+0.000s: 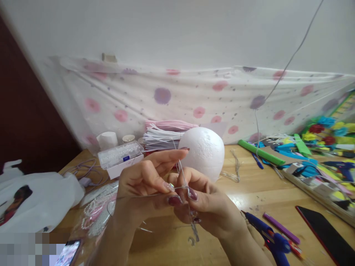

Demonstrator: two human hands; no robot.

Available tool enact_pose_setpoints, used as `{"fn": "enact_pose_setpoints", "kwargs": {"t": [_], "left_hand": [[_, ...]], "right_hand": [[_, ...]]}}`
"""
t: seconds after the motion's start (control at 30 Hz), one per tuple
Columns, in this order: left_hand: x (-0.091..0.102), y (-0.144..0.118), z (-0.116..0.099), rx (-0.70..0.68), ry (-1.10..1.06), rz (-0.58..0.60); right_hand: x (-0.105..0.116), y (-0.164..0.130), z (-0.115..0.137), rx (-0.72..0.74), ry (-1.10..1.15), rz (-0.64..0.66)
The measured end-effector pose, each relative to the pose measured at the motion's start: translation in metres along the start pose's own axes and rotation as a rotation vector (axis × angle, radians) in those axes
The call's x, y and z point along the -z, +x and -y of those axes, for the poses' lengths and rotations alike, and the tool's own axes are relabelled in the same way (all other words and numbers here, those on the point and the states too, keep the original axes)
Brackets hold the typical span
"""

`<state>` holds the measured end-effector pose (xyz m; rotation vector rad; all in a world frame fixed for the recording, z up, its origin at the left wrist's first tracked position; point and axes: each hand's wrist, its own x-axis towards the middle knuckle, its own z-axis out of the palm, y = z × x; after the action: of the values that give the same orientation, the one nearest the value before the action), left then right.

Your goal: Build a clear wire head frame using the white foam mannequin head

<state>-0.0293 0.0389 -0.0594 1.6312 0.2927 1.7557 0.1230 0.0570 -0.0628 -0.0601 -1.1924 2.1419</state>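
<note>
Above the front of the wooden table, my left hand (146,181) pinches a thin wire (155,194) between thumb and forefinger, with another finger raised. My right hand (213,201) is closed beside it, its thumb pressing on a small beaded wire strand (195,231). The strand's clear or silvery pieces dangle below the fingers, and a wire end sticks up between the hands. Both sets of fingertips almost touch. Just behind them stands a white foam head form (202,149), partly covered by the hands.
Right of my hands lie a blue glue gun (267,234), a purple stick (281,228), a black phone (324,232) and a power strip (318,195). A clear bead box (120,154), pipe cleaners (163,137) and a white plastic bag (41,195) sit left and behind. Loose wires (235,166) lie near the form.
</note>
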Motion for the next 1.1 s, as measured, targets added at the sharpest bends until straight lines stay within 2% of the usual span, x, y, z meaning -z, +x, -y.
{"fn": "enact_pose_setpoints", "kwargs": {"t": [0.27,0.47,0.6,0.73,0.8,0.97,1.1], "left_hand": [[-0.001,0.0,0.001,-0.01,-0.07,0.017],[0.003,0.002,-0.003,-0.029,-0.02,-0.016],[0.001,0.004,-0.004,-0.034,-0.033,-0.042],[0.002,0.002,-0.001,-0.011,-0.023,-0.013],[0.003,0.0,0.0,-0.005,0.008,-0.006],[0.0,-0.001,-0.001,-0.035,0.085,-0.006],[-0.003,0.0,-0.002,-0.035,0.128,-0.037]], "right_hand": [[0.003,0.002,-0.002,0.049,-0.018,0.034],[0.005,0.002,-0.001,0.183,-0.259,-0.064],[0.006,0.003,-0.002,0.222,-0.358,-0.073],[0.003,0.0,-0.004,0.3,-0.483,-0.055],[0.0,-0.003,-0.003,0.386,-0.627,-0.081],[-0.008,-0.007,0.0,0.62,-1.231,-0.25],[-0.008,-0.005,-0.001,0.669,-1.311,-0.279]]}}
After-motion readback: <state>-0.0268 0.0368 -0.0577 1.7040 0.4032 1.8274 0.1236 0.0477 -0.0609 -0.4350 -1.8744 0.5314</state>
